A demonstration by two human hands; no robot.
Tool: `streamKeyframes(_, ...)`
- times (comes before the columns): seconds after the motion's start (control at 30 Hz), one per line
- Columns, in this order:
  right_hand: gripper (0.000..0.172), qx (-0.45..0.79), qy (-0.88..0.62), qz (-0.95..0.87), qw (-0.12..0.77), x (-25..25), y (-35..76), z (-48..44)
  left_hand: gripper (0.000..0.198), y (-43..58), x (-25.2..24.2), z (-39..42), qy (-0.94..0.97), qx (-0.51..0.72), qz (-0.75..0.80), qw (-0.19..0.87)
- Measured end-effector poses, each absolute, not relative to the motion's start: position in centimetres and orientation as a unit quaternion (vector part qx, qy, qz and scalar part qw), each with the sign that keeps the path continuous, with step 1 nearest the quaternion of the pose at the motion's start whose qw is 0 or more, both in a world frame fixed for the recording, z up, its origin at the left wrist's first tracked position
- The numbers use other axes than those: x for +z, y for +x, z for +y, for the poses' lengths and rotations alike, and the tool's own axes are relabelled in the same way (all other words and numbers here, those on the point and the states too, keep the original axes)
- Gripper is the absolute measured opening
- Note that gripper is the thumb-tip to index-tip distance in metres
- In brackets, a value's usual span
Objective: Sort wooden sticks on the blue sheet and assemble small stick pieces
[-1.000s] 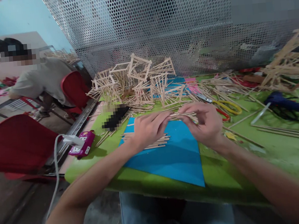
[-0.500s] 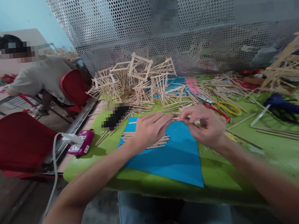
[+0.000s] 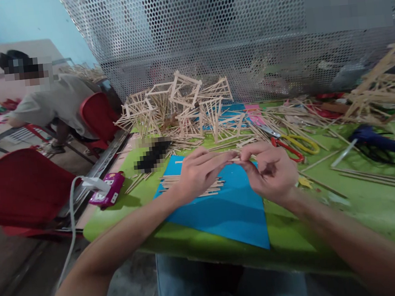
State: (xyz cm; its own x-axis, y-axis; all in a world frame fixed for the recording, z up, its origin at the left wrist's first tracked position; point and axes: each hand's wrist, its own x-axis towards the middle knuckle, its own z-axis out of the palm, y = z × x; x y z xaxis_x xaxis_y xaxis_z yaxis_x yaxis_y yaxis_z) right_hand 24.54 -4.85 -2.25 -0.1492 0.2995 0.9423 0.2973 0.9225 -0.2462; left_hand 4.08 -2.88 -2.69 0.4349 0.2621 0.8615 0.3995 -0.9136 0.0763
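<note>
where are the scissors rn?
Head view, right of centre: the scissors lie on the green table just beyond the right hand, among loose sticks, with the blue glue gun farther right.

left hand [image 3: 200,173] and right hand [image 3: 273,171] forward, fingertips [image 3: 232,155] meeting in pinching grip, forearms converging

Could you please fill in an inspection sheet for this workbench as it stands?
Surface: green table with a blue sheet under the hands.
Job's things: wooden stick pinched between both hands; row of sticks on the sheet.
Clutter: stick frames, scissors, glue gun.
Grippers: left hand and right hand meet fingertip to fingertip.
Cables: white cable plugged into a pink power strip.
Surroundings: perforated metal screen, red chair, another person seated at left.
</note>
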Motion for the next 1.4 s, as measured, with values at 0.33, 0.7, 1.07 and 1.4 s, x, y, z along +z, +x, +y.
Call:
streamKeyframes(0.33, 0.04, 0.001, -0.16, -0.762, 0.628, -1.6, 24.3, -5.3, 0.02, 4.4, -3.1, -2.8, -0.826, -0.547, -0.134, 0.038)
streamKeyframes(0.7, 0.031, 0.116, -0.167, -0.751, 0.628, -1.5, 24.4, -5.0, 0.025, 4.2, -3.7, -2.7, -0.839, -0.508, -0.189, -0.047)
streamKeyframes(1.07, 0.004, 0.303, -0.259, -0.701, 0.591, -0.9, 25.9, -3.7, 0.032, 2.9, -2.5, -1.3, -0.827, -0.484, -0.266, -0.11)
streamKeyframes(1.4, 0.008, 0.117, -0.349, -0.747, 0.554, -1.5, 30.6, 0.2, 0.031, 0.6, -2.3, 2.8, -0.93, -0.174, -0.323, 0.032)
